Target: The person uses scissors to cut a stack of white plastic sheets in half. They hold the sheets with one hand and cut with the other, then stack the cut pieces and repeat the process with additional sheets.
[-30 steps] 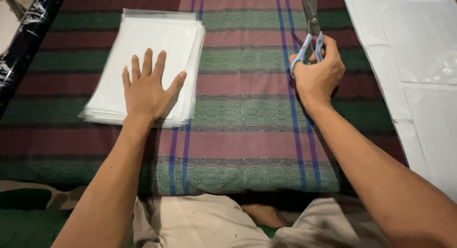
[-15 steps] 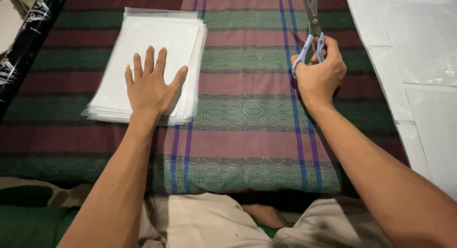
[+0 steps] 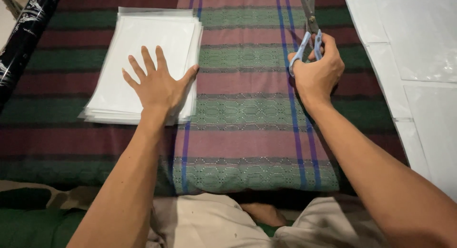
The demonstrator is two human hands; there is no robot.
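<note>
Resting flat on stack of white sheets (image 3: 143, 62): left hand (image 3: 159, 88), fingers (image 3: 147, 60) spread wide, palm at near right corner of stack. Stack squared loosely, edges slightly fanned, lying on striped woven cloth (image 3: 238, 115) in maroon and green with blue lines.

Gripping scissors (image 3: 308, 36): right hand (image 3: 319, 72), fingers through light blue handle loops, curled and pressed close. Blades pointing away, running out of top edge of view; open or closed, cannot tell. Scissors well apart from stack, over bare cloth.

At right: more white and clear sheets (image 3: 419, 48) laid out flat. At far left: dark roll with pale pattern (image 3: 24, 34), diagonal.

Risks, judged: top sheets sliding under the spread palm if pressure shifts, since fanned edges suggest slippery layers. Blade tips snagging woven cloth if lowered without looking. Cut running crooked if only one corner is pinned. Left fingers splayed and exposed if blades come across toward stack.
</note>
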